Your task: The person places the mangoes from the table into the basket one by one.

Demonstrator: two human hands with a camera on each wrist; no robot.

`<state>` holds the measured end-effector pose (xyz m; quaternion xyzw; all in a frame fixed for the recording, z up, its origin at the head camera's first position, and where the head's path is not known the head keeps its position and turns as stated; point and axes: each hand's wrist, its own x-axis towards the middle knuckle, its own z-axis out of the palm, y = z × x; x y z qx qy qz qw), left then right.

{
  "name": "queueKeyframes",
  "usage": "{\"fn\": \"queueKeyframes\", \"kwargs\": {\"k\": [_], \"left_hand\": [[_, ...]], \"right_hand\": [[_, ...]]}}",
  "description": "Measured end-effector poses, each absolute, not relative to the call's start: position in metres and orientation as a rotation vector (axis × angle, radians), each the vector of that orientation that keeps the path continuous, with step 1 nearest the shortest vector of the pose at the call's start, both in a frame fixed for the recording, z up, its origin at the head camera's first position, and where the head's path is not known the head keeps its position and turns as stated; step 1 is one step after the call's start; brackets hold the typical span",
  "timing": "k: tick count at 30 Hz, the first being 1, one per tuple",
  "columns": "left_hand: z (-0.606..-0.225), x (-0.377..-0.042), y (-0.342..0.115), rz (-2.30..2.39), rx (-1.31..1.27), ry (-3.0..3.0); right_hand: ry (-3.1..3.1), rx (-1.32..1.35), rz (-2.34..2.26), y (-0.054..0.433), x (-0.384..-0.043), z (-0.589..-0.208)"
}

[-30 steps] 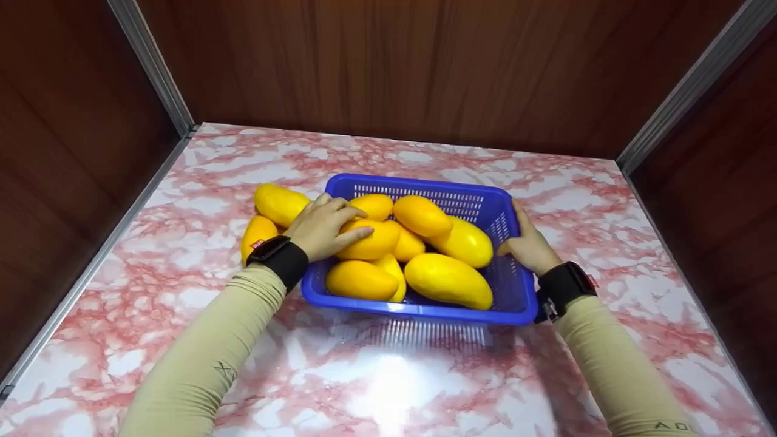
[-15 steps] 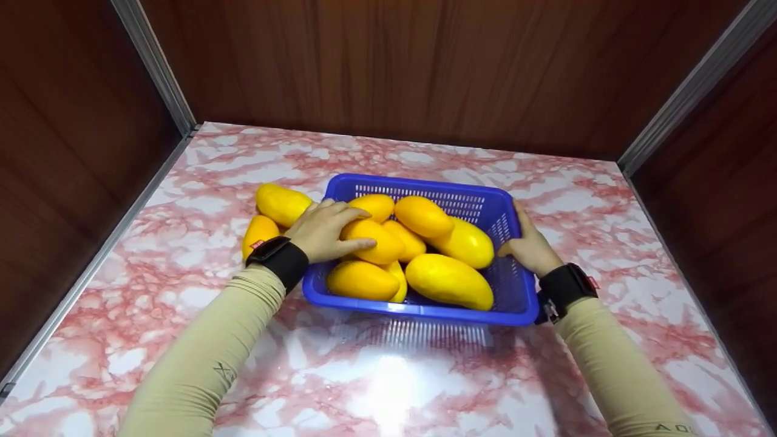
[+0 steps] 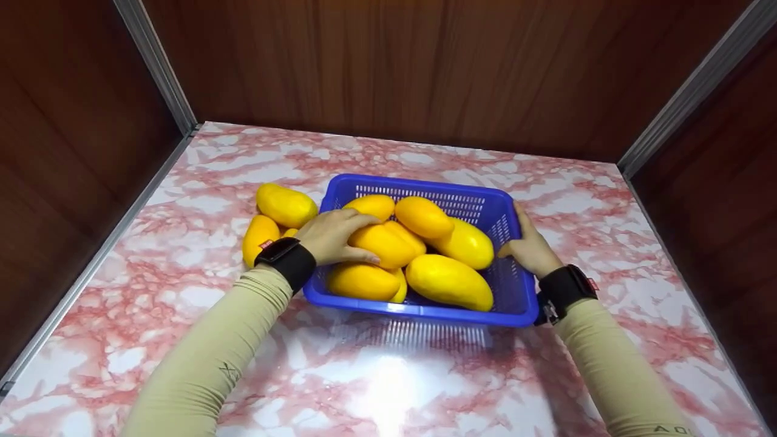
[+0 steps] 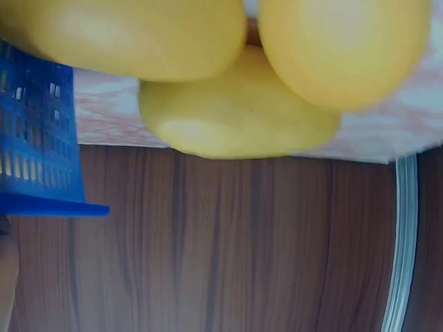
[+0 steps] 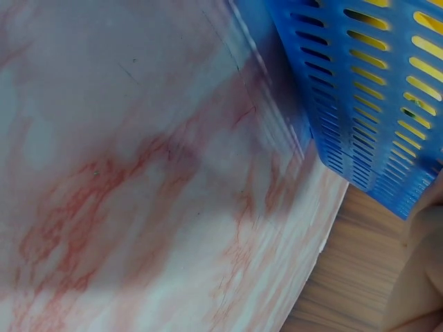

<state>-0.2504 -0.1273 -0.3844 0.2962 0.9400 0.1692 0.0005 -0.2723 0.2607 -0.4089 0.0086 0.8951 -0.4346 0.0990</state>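
**Held a mango in a blue basket, on a marble-patterned table**

Held one orange-yellow mango [image 3: 383,244] with the left hand [image 3: 328,235], fingers clamped over the far side of the fruit and thumb along the near side. Had it inside the left half of a blue plastic basket [image 3: 419,311], among several other mangoes [image 3: 450,283]. Gripped the right wall of the basket with the right hand [image 3: 535,249], with the thumb hooked inside the rim and at least one finger down the outer face; could not tell how every finger lay.

Worked on a tabletop [image 3: 607,237] patterned like marble, white with pink-red veins and patches. Caught a bright white glare [image 3: 388,391] on the gloss in front of the basket. Saw fine dark lines across the surface from the right wrist, and yellow fruit through the slots of the basket. Had loose mangoes [image 3: 286,206] on the tabletop just left of the basket, one mostly hidden behind the left hand.

Faced a dark brown wood-grain back panel [image 3: 413,73], with a similar left panel [image 3: 67,121] and right panel [image 3: 716,194] closing the sides. Saw grey metal strips [image 3: 152,57] running up both back corners. Wore khaki sleeves [image 3: 200,364] and black wrist straps [image 3: 288,262].
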Motion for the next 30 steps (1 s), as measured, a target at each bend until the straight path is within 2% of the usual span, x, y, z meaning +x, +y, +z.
{"fn": "queueKeyframes", "kwargs": {"k": [30], "left_hand": [[-0.383,-0.245,-0.117,0.521,0.998,2.885]], "right_hand": [[2.624,0.033,-1.312,0.26,-0.272,-0.408]]}}
